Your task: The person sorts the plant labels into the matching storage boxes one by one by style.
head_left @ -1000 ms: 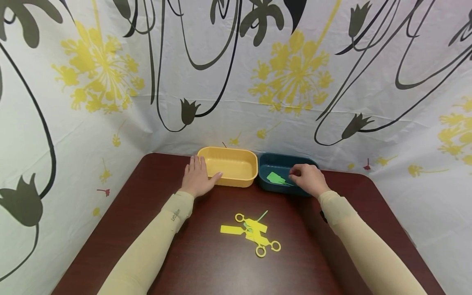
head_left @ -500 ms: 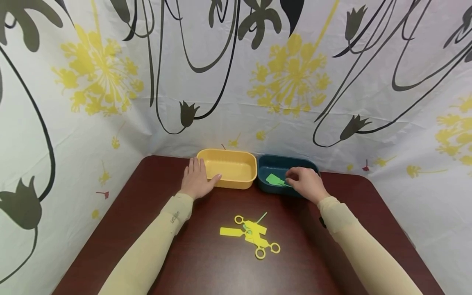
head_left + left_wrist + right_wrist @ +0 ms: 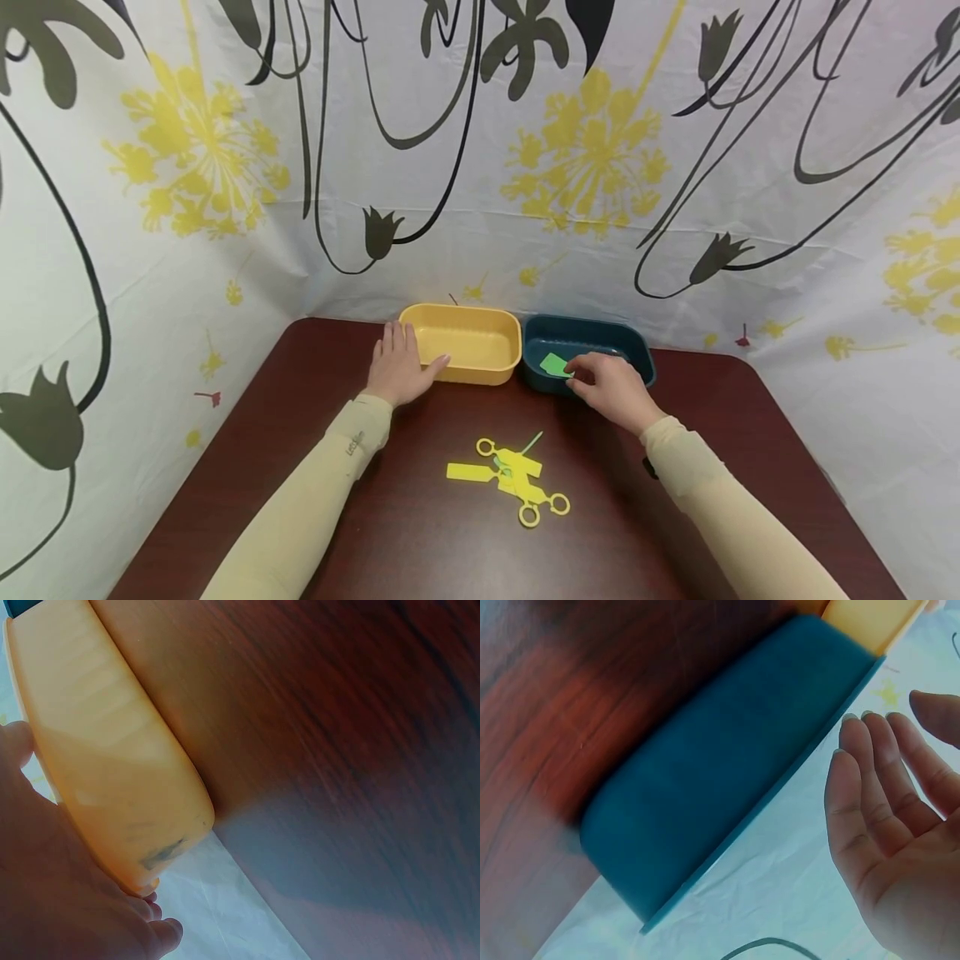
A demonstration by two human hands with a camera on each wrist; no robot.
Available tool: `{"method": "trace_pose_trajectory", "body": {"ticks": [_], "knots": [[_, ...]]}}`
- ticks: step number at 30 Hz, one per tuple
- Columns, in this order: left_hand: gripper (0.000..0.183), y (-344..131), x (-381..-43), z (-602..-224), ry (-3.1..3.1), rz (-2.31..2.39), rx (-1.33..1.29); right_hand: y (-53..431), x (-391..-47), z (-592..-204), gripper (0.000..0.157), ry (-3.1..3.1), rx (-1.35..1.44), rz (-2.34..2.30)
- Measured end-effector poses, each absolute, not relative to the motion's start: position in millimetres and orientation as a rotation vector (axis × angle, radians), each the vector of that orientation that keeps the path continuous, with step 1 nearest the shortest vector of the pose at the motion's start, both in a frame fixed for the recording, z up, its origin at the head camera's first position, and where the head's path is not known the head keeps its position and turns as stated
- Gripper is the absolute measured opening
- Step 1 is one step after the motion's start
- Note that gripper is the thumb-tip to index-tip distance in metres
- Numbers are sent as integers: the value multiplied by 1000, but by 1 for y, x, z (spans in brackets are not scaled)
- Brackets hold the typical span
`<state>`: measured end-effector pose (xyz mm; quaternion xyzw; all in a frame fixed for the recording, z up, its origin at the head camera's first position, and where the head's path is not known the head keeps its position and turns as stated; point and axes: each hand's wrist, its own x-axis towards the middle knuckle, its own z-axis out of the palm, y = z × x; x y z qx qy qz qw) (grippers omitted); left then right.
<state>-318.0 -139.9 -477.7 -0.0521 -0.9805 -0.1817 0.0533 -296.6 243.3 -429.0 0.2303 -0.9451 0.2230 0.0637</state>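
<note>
In the head view my left hand (image 3: 397, 367) rests at the left end of the yellow bin (image 3: 435, 374), its fingers straight along the rim. The left wrist view shows that hand against the bin's side (image 3: 112, 727). My right hand (image 3: 615, 387) hangs over the front of the dark teal bin (image 3: 626, 332), beside a flat green tag (image 3: 553, 364) lying inside. In the right wrist view the fingers (image 3: 881, 780) bend slightly, with the thumb apart and nothing seen between. On the table lie several yellow tags with ring ends (image 3: 517, 479), overlapping a green piece (image 3: 532, 442).
Both bins stand side by side at the back edge of the dark red-brown table (image 3: 420, 550). A white cloth (image 3: 465, 242) with a floral print hangs directly behind them and along both sides.
My right hand has moved left and slightly toward me, covering the thin end of the green tag. My left hand stays at the yellow bin; the pile of tags is unchanged.
</note>
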Motion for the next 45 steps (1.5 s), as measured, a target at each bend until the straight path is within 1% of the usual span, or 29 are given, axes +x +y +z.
{"method": "trace_pose_trajectory", "body": {"ticks": [20,30,34,39,45], "knots": [[107,-141,-322,-480,-2990,-546,-152,218,-272,-454,24,-2984,793,601],[105,-139,-318,-476,-2987,-541,-155,214,-265,-458,30,-3030,844,578],[105,-139,-318,-476,-2988,-545,-155,212,-263,-459,29,-3048,865,591],[107,-141,-320,-479,-3000,-532,-149,211,-260,-463,29,-3060,928,583],[109,-142,-324,-483,-3013,-521,-143,210,-256,-468,33,-3069,1022,525]]}}
